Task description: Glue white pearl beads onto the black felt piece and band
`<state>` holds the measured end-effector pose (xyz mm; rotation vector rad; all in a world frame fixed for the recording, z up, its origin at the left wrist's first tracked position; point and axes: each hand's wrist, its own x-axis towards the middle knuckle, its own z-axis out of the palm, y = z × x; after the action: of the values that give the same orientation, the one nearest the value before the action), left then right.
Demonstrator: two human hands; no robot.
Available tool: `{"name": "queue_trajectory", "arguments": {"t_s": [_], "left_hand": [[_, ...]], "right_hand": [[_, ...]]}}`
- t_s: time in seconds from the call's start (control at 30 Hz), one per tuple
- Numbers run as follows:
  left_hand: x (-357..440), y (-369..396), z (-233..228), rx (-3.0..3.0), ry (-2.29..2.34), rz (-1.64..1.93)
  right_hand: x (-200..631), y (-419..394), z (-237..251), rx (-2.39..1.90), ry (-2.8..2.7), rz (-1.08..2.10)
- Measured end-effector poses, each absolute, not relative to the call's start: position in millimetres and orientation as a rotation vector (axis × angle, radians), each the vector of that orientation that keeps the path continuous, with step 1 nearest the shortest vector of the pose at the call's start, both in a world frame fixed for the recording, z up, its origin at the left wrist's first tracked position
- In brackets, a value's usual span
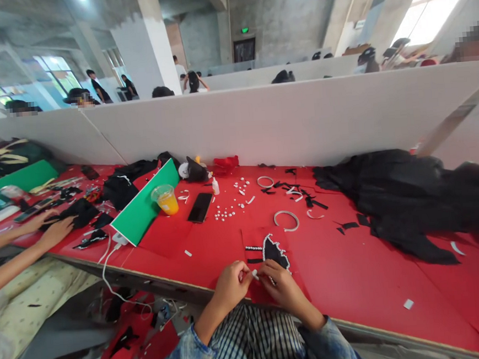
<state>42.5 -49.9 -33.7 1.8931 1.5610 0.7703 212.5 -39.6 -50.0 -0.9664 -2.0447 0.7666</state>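
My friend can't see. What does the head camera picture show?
Two hands, left hand and right hand, pinch a small white bead together at the edge of a red table. Just beyond lies a black fabric piece edged with pearls, then loose pearls, a phone and a cup of orange drink.

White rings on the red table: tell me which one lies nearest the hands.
The larger ring, just beyond the black pearl-edged piece. The other ring lies farther back, by the scattered pearls.

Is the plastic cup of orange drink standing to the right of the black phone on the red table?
No, the cup stands to the left of the phone, beside the green board on the red table.
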Motion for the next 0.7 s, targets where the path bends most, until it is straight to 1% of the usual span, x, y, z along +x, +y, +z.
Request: {"name": "queue_trajectory", "arguments": {"t_s": [0.1, 0.2, 0.4, 0.57, 0.7], "left_hand": [[38, -52, -33, 1.888, 1.542, 0.793], [36, -52, -36, 1.920, 1.339, 0.849], [42, -54, -45, 1.890, 1.176, 1.130], [44, -58, -49, 1.999, 1.230, 1.229], [42, -60, -54, 2.362, 1.346, 1.303]], "right_hand": [[213, -38, -45, -0.947, -1.969, 0.996], [213, -36, -43, -0.939, -1.870, 1.174], [216, -34, -39, -0.921, -1.714, 1.531], [214, -37, -37, -0.950, -1.601, 1.669], [208, -37, -38, -0.988, -1.569, 1.667]]}}
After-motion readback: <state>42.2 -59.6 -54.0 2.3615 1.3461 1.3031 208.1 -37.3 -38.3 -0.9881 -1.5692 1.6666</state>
